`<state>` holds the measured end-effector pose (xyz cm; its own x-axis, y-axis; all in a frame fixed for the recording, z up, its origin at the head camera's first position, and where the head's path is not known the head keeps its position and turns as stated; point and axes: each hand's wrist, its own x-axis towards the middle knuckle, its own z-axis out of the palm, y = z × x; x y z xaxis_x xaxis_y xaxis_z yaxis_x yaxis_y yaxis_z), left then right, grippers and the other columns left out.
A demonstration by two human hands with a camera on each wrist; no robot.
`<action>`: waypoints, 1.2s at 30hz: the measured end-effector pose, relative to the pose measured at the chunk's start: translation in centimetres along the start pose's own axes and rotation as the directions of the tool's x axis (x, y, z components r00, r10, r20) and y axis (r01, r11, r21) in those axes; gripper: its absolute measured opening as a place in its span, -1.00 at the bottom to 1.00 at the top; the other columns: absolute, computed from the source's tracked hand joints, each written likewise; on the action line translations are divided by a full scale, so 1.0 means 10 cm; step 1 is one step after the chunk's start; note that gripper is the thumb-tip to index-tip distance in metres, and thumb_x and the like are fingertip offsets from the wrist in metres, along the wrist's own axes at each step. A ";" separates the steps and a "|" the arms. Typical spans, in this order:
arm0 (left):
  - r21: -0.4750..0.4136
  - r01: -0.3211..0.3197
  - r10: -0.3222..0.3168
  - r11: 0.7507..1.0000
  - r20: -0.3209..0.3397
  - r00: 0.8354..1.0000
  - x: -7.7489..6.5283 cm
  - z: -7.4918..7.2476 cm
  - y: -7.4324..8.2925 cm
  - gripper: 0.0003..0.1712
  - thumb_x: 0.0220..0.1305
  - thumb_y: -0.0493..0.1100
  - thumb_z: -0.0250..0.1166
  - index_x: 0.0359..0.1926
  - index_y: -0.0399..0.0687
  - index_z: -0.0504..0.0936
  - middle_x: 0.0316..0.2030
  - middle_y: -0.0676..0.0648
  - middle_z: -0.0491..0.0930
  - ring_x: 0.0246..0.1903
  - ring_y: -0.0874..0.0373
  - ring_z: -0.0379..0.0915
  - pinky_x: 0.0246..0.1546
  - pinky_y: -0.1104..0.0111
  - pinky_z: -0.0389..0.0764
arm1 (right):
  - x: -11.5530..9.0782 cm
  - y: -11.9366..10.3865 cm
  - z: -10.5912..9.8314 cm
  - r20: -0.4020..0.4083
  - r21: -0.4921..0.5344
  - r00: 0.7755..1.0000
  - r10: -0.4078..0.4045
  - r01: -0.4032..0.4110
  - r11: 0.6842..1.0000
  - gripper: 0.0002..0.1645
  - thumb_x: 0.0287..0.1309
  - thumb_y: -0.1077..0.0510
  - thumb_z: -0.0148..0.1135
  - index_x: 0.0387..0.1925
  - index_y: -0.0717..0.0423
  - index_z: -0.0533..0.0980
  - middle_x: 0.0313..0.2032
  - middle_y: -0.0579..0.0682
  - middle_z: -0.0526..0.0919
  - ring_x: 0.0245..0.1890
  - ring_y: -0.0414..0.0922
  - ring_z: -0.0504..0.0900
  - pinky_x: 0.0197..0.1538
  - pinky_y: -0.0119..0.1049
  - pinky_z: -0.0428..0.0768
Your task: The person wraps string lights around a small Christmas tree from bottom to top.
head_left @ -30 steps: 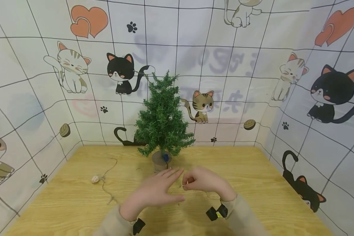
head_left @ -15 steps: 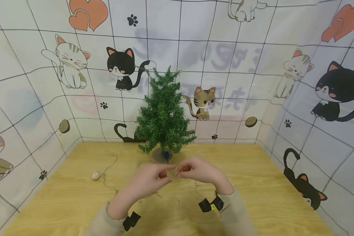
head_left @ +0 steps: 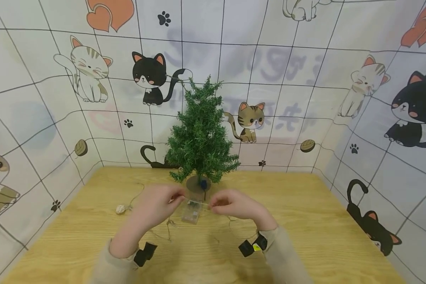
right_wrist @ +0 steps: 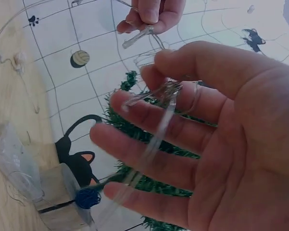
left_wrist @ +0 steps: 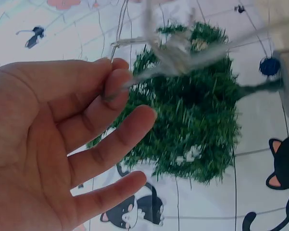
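Note:
My left hand (head_left: 157, 205) pinches a thin, clear string-light wire (left_wrist: 134, 79) between thumb and forefinger, its other fingers spread loosely. A short way to the right, my right hand (head_left: 234, 203) pinches the same string between thumb and fingertips. Between the hands the strand runs almost level in the head view. A bundled clear length (right_wrist: 151, 149) hangs across my right fingers in the right wrist view. Behind both hands stands a small green artificial Christmas tree (head_left: 202, 130) on a round base (head_left: 193, 184). Below the strand lies a clear plastic box (head_left: 190, 215).
To the left, a pale woven ball (head_left: 120, 209) lies on the wooden table (head_left: 287, 244), with thin wire trailing toward my left hand. A dark blue coiled bundle (head_left: 203, 184) sits at the tree's base. Behind the table hangs a cat-print cloth (head_left: 284, 79).
My left hand goes from flat, extended fingers to pinching the string and moves left, away from the right hand. The clear box now shows between them. The head view tilts slightly.

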<state>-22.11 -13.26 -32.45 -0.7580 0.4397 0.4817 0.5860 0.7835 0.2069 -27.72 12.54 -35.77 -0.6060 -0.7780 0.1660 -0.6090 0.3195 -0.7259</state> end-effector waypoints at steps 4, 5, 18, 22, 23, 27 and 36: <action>0.039 0.025 -0.025 0.999 -0.005 1.000 -0.02 -0.06 -0.06 -0.96 0.22 -0.16 0.36 -0.32 0.11 0.70 -0.46 0.21 0.62 -0.57 0.37 0.42 -0.51 0.38 0.43 | 0.03 0.03 0.01 0.030 0.119 0.999 0.043 -0.046 0.992 -0.85 0.33 0.17 0.13 -0.18 0.09 0.59 -0.29 0.02 0.64 -0.41 0.01 0.65 -0.25 -0.25 0.58; 0.043 0.026 -0.025 0.999 -0.004 1.000 -0.03 -0.07 -0.06 -0.95 0.22 -0.16 0.35 -0.30 0.12 0.70 -0.44 0.20 0.63 -0.57 0.37 0.42 -0.52 0.39 0.43 | 0.03 0.03 0.01 0.029 0.134 0.998 0.051 -0.055 0.990 -0.84 0.34 0.18 0.12 -0.16 0.08 0.59 -0.28 0.04 0.64 -0.44 0.08 0.65 -0.27 -0.21 0.59; 0.009 0.027 -0.027 1.000 0.063 0.998 -0.07 -0.07 -0.02 -0.87 0.31 -0.09 0.27 -0.13 0.13 0.66 -0.23 0.15 0.65 -0.57 0.38 0.35 -0.56 0.43 0.38 | 0.01 -0.03 -0.02 -0.054 0.153 0.997 0.056 -0.048 0.987 -0.79 0.33 0.19 0.11 -0.11 0.13 0.61 -0.39 0.17 0.59 -0.55 -0.20 0.45 -0.50 -0.36 0.47; 0.009 -0.015 0.014 1.000 0.057 0.998 -0.06 -0.07 -0.01 -0.80 0.20 -0.01 0.37 -0.15 0.18 0.66 -0.22 0.17 0.63 -0.49 0.35 0.43 -0.52 0.43 0.40 | 0.01 -0.07 -0.04 -0.076 0.130 0.996 0.055 -0.044 0.990 -0.79 0.31 0.19 0.13 -0.12 0.18 0.61 -0.37 0.13 0.60 -0.47 -0.19 0.51 -0.48 -0.34 0.50; 0.014 -0.026 0.025 1.000 0.054 0.998 -0.06 -0.07 -0.01 -0.82 0.18 -0.01 0.39 -0.17 0.17 0.66 -0.25 0.18 0.62 -0.49 0.34 0.43 -0.53 0.43 0.40 | 0.01 -0.07 -0.05 -0.079 0.125 0.995 0.056 -0.046 0.991 -0.79 0.31 0.19 0.13 -0.12 0.18 0.61 -0.36 0.11 0.61 -0.46 -0.19 0.51 -0.47 -0.33 0.51; 0.019 -0.035 0.034 0.999 0.048 0.998 -0.05 -0.08 -0.01 -0.89 0.17 -0.04 0.40 -0.26 0.14 0.68 -0.36 0.19 0.60 -0.53 0.37 0.40 -0.56 0.46 0.37 | 0.01 -0.05 -0.05 -0.069 0.115 0.996 0.059 -0.051 0.992 -0.79 0.31 0.20 0.15 -0.09 0.16 0.60 -0.36 0.03 0.62 -0.47 -0.20 0.50 -0.46 -0.25 0.53; 0.000 -0.012 0.012 1.000 0.081 0.997 -0.06 -0.18 -0.06 -0.94 0.25 -0.07 0.33 -0.31 0.11 0.69 -0.43 0.25 0.55 -0.55 0.41 0.37 -0.55 0.44 0.38 | -0.01 -0.05 -0.04 -0.076 0.101 0.995 0.068 -0.060 0.993 -0.68 0.28 0.26 0.18 0.05 0.23 0.55 -0.45 -0.06 0.60 -0.61 -0.24 0.38 -0.51 -0.38 0.39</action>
<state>-21.48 -14.78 -31.30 -0.7717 0.4832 0.4135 0.5950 0.7782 0.2009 -27.55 12.63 -35.19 -0.6831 -0.7112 0.1660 -0.5164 0.3097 -0.7984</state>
